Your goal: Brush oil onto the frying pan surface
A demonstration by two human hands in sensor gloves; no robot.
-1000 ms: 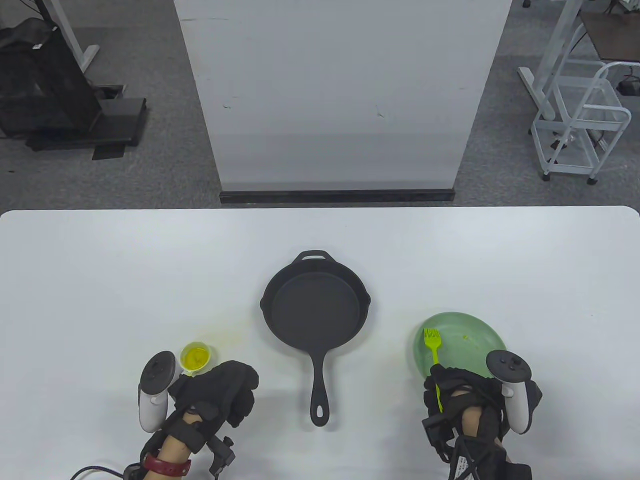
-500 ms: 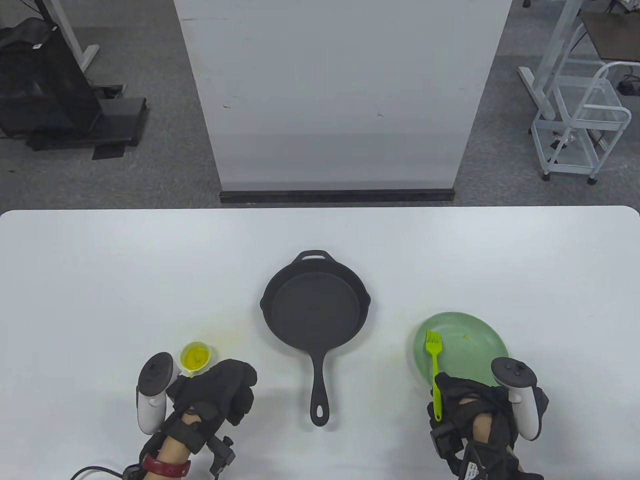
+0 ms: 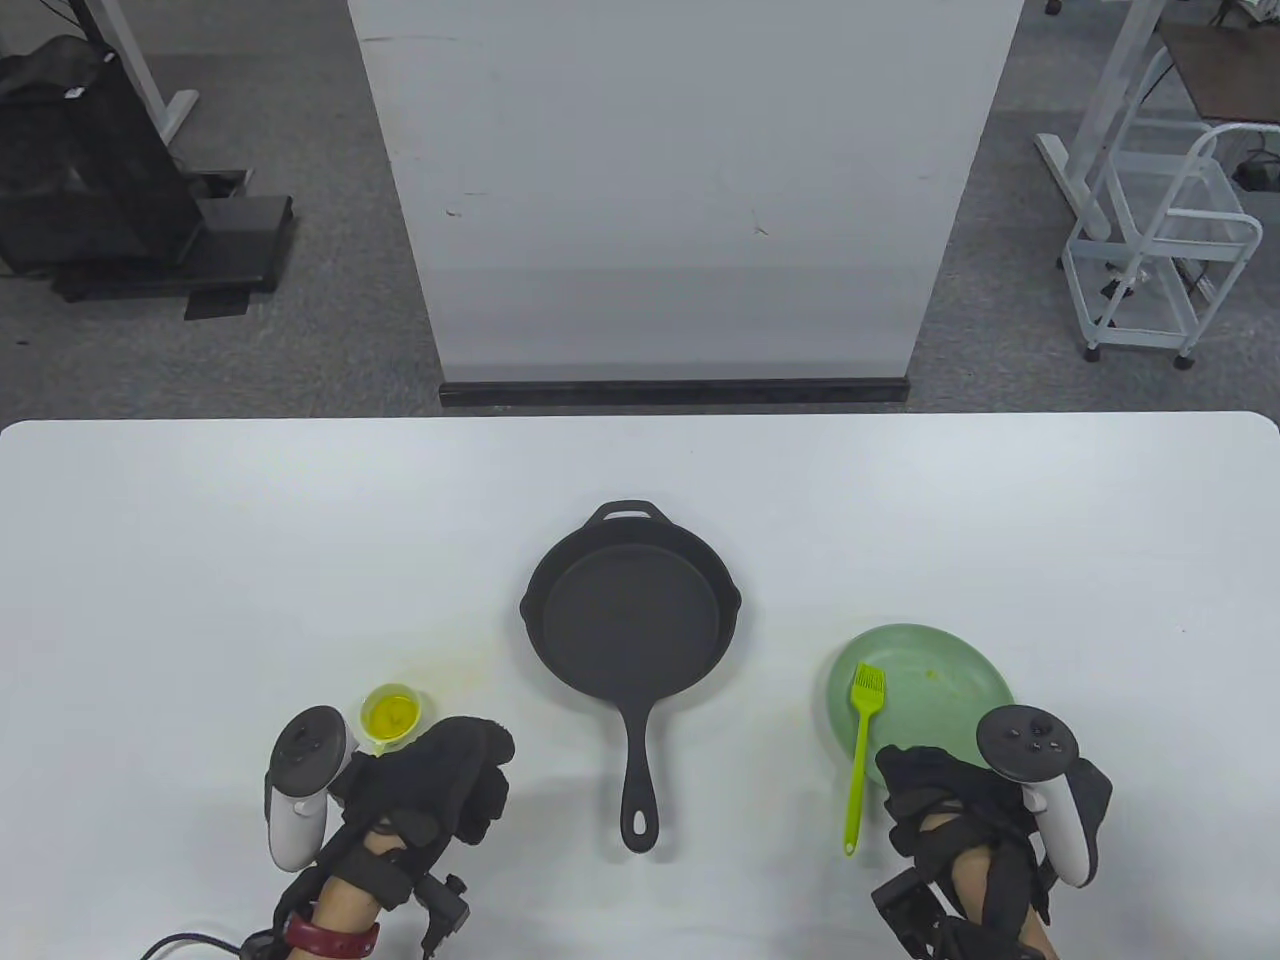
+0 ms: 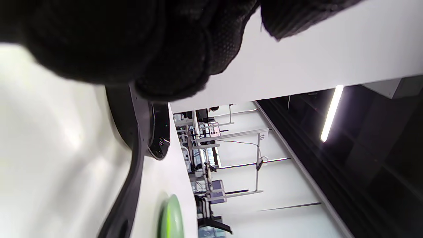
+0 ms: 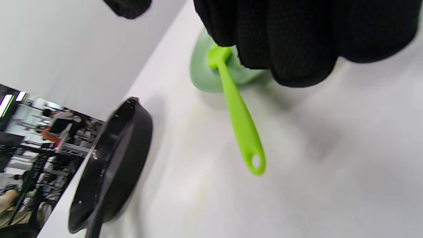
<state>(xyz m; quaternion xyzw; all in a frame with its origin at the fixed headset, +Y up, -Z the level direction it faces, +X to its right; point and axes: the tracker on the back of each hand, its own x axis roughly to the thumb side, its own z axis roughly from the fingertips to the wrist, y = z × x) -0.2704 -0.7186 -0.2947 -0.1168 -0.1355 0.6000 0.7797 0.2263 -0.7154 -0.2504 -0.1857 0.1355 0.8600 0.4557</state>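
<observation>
Bare table spreads toward twelve o'clock; the brush lies ungrasped at the right hand's ten o'clock, left hand clenched.

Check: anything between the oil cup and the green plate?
Table view: the frying pan's long handle lies between oil cup and green plate; otherwise bare white table.

The table view looks steeply down from above and in front of me, taking in the whole white table with my left hand and right hand entering at its bottom edge. My left wrist view sits close under my fingers, rolled on its side and facing across the tabletop toward the pan and plate. My right wrist view, equally close and tilted, looks past my fingers; all three share the pan and plate.
</observation>
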